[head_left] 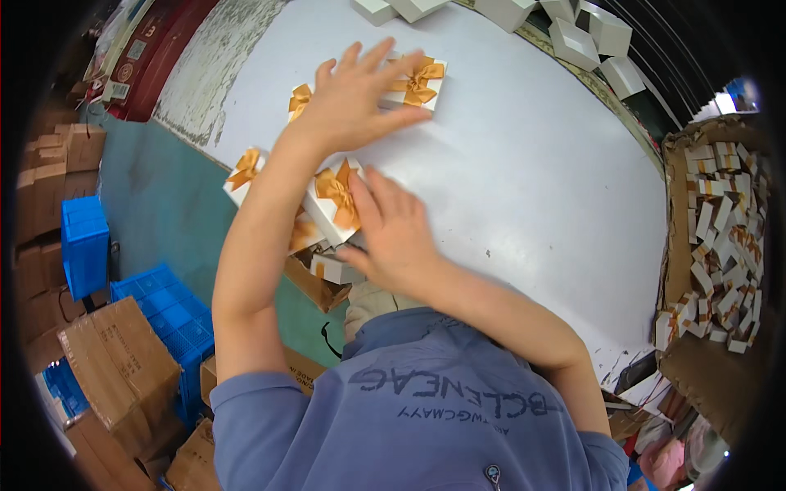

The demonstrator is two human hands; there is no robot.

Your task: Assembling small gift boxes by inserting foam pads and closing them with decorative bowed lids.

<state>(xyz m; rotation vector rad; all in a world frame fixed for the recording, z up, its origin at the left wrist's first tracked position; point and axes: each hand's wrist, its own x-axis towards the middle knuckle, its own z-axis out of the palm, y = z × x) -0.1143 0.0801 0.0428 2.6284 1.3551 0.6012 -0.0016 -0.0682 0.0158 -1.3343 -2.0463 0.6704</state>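
Observation:
My left hand (348, 102) reaches over the table with its fingers spread. Beneath and beside those fingers lies a white gift box with a gold ribbon bow (422, 82); whether they touch it I cannot tell. Another gold bow (300, 100) shows by the left wrist. At the table's near left edge, my right hand (401, 237) has its fingers along one side of a white gift box (326, 214) and its thumb at the near corner. A further bowed box (246, 176) sits left of my left forearm, which partly covers it. One more box (304, 233) is blurred below.
The white tabletop (540, 180) spreads to the right. Plain white boxes (573, 42) line its far edge. A large carton (678, 237) of bowed boxes stands at right. Below the near edge is an open carton (315, 286); blue crates (164, 315) and brown cartons (123, 360) stand left.

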